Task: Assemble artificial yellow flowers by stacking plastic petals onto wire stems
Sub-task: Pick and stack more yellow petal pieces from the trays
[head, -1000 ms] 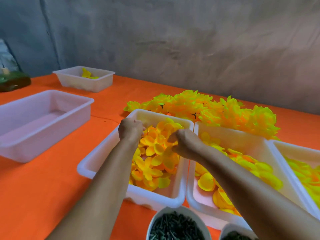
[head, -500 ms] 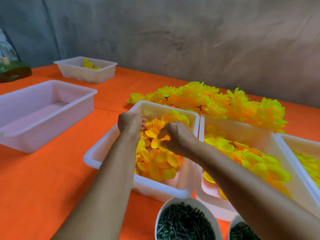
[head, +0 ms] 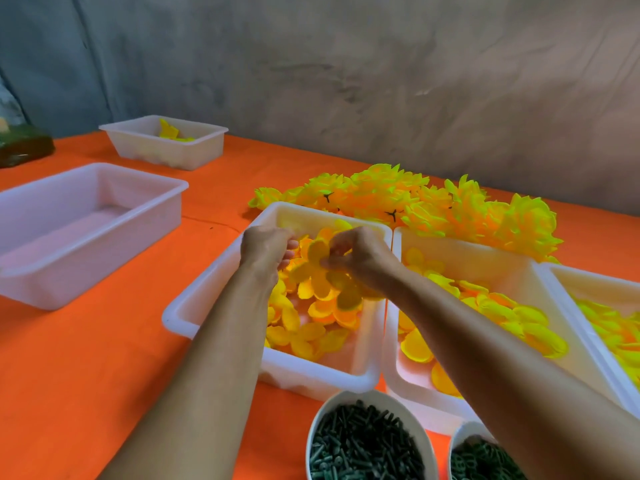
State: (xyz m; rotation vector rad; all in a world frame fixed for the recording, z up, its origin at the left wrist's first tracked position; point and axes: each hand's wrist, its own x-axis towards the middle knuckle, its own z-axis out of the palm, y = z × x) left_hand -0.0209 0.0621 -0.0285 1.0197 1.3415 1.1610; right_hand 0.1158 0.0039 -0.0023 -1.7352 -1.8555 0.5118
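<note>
Both my hands hover over a white tray filled with loose yellow-orange petals. My right hand pinches a round yellow petal piece that spreads between the two hands. My left hand is curled into a fist beside it, fingertips toward the petal; what it holds is hidden. A pile of finished yellow flowers lies on the orange table behind the trays.
Two more white trays of yellow petals stand to the right. Near the front are two white bowls of dark green parts. An empty-looking tray and a smaller one sit at left.
Both hands have come closer together over the left tray, and a yellow petal piece now shows between them, lifted from the heap. The view has tilted slightly downward.
</note>
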